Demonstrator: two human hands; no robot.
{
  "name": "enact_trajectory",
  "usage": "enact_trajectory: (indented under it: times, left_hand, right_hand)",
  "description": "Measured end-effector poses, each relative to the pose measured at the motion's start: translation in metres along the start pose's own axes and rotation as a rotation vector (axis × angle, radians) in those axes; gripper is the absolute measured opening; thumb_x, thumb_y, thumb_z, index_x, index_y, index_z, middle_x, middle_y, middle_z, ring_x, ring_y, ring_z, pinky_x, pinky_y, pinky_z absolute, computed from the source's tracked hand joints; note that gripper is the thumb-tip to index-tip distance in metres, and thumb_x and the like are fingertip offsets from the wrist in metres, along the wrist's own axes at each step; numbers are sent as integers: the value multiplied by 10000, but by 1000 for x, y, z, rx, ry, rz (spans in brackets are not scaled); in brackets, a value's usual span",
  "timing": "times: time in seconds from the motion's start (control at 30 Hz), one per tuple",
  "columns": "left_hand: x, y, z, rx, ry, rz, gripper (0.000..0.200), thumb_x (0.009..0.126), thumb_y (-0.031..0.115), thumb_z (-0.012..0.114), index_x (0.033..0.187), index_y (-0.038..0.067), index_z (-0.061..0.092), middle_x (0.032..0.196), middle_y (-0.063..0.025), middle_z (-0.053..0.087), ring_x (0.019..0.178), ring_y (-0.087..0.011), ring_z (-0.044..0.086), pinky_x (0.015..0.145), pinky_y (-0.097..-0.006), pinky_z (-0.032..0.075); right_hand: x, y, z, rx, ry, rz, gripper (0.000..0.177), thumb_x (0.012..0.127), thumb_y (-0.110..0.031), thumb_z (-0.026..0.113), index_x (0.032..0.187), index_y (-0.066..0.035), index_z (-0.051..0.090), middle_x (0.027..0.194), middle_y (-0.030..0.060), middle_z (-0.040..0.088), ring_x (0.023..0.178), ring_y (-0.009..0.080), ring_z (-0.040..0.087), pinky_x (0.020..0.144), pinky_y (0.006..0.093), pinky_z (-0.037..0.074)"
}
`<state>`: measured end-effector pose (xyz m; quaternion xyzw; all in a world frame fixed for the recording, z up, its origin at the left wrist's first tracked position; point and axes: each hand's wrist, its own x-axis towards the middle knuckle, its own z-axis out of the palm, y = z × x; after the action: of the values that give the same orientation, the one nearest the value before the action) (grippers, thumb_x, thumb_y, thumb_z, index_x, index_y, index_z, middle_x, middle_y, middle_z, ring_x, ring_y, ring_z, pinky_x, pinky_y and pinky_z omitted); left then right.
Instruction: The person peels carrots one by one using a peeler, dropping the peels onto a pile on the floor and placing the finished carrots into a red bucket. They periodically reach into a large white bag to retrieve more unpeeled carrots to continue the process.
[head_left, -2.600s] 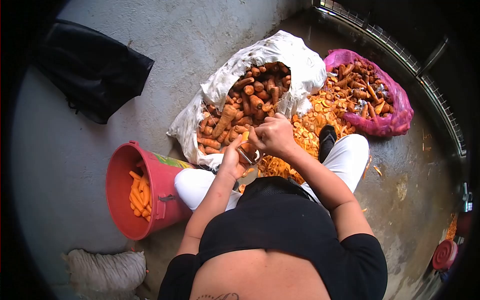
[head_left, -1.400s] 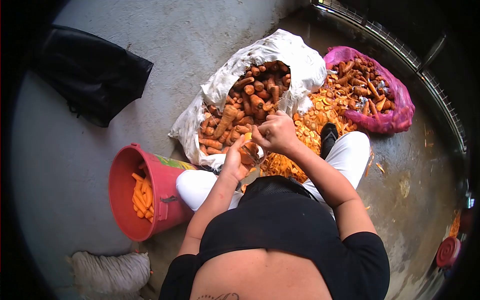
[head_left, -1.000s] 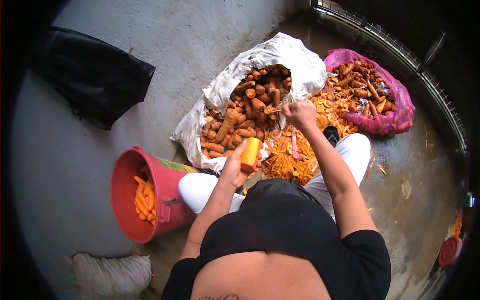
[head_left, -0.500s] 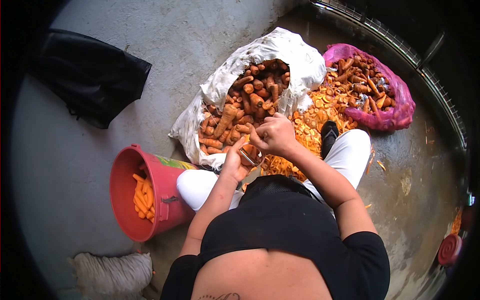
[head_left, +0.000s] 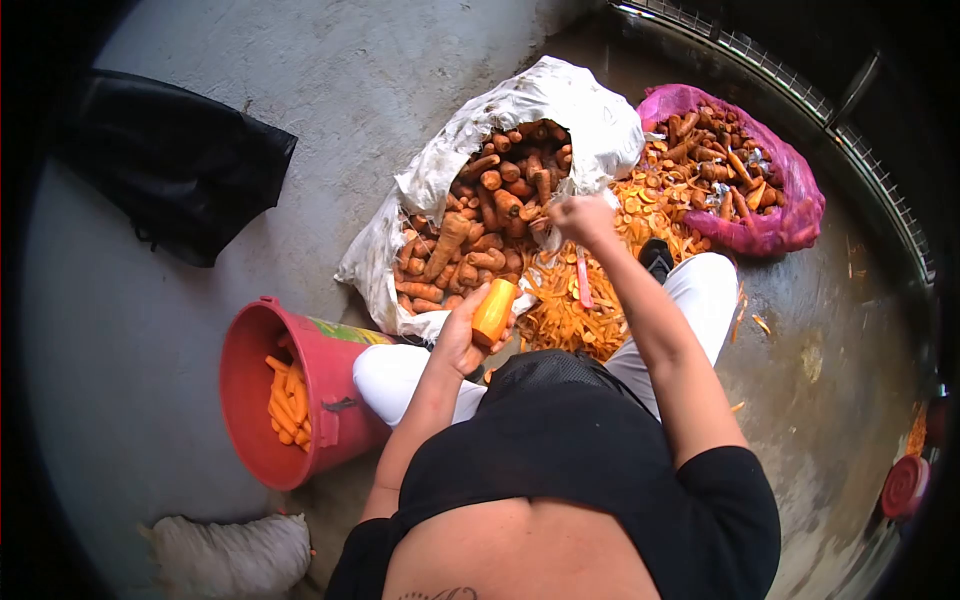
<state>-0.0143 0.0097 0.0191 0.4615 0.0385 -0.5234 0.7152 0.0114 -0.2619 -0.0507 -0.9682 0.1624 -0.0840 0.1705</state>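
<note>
My left hand (head_left: 462,338) is wrapped around a thick peeled carrot (head_left: 495,312), bright orange, just in front of the white sack's opening. Higher and to the right, my right hand (head_left: 585,220) is closed on a peeler (head_left: 547,236), which is blurred and mostly hidden by the fist. That hand is over the right edge of the white sack (head_left: 420,175), which is full of unpeeled carrots (head_left: 452,240). Below it, a heap of carrot peelings (head_left: 560,300) lies between my legs, with a pink-handled tool (head_left: 583,280) on top.
A red bucket (head_left: 318,400) with peeled carrots (head_left: 287,400) tilts beside my left knee. Beyond the peelings lies a pink mesh sack (head_left: 790,225) of carrots. A black bag (head_left: 190,160) lies on the floor at left, and a pale sack (head_left: 232,555) at lower left.
My right hand has moved up and away from the left, taking the peeler off the carrot. The left hand stays low, its carrot now in plain sight.
</note>
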Motion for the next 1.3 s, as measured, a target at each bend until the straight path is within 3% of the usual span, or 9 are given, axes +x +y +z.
enact_trajectory:
  times: [0.13,0.23,0.4,0.5,0.7,0.8,0.9,1.1,1.3]
  left_hand:
    - [6,0,-8,-123,36,-5,518,980,444,379,1231,8,499,840,-104,584,674,-163,577,498,-250,454]
    - [19,-2,-15,-194,81,6,483,982,443,375,1186,30,521,878,-106,591,713,-180,582,525,-272,460]
    - [31,-5,-28,-263,108,14,408,971,416,415,1131,62,542,921,-96,611,746,-201,598,603,-325,518]
    - [21,2,4,-316,303,-14,361,957,384,460,1119,74,551,948,-89,623,788,-211,617,671,-347,548]
    - [23,-1,3,-280,252,47,373,943,383,499,1097,49,557,880,-99,629,726,-207,623,599,-307,538]
    - [18,-1,-10,-160,67,21,415,943,411,498,1109,34,551,810,-99,612,654,-189,604,507,-270,498]
    - [9,3,-6,-121,-32,-36,483,951,446,464,1152,12,531,755,-88,581,599,-158,579,462,-228,456]
    - [11,8,-11,-316,-48,3,558,965,476,395,1205,-18,495,723,-68,559,573,-145,525,482,-235,415]
    - [20,8,-18,-388,-251,33,565,964,518,371,1144,3,517,733,-78,577,558,-176,518,457,-251,376]
  right_hand:
    - [-2,10,6,23,168,177,460,870,-441,432,703,-129,725,612,86,655,541,216,629,520,346,492]
    - [-27,-29,-25,347,-119,176,406,883,-377,475,668,-154,737,543,36,641,528,172,635,522,346,501]
    - [-65,-77,-29,480,283,-369,334,820,-307,568,561,-132,688,443,62,525,459,234,546,570,361,432]
    - [-72,-92,-41,407,280,-467,315,784,-253,629,496,-126,630,458,35,530,488,209,530,562,343,411]
    - [-66,-92,-42,450,355,-548,337,775,-265,614,470,-121,613,443,66,512,429,227,511,553,340,403]
    - [-38,-67,-35,310,229,-338,456,880,-291,522,454,-138,576,424,29,491,396,194,467,627,335,459]
    - [4,-4,-22,-46,-73,130,440,908,-399,429,630,-132,641,488,43,512,452,136,449,518,339,431]
    - [-12,84,49,403,-346,397,614,817,-599,517,798,-15,709,803,225,671,784,353,674,704,417,513]
    - [-17,48,41,994,-332,374,581,881,-584,544,673,-51,646,577,-19,505,523,82,412,505,245,333]
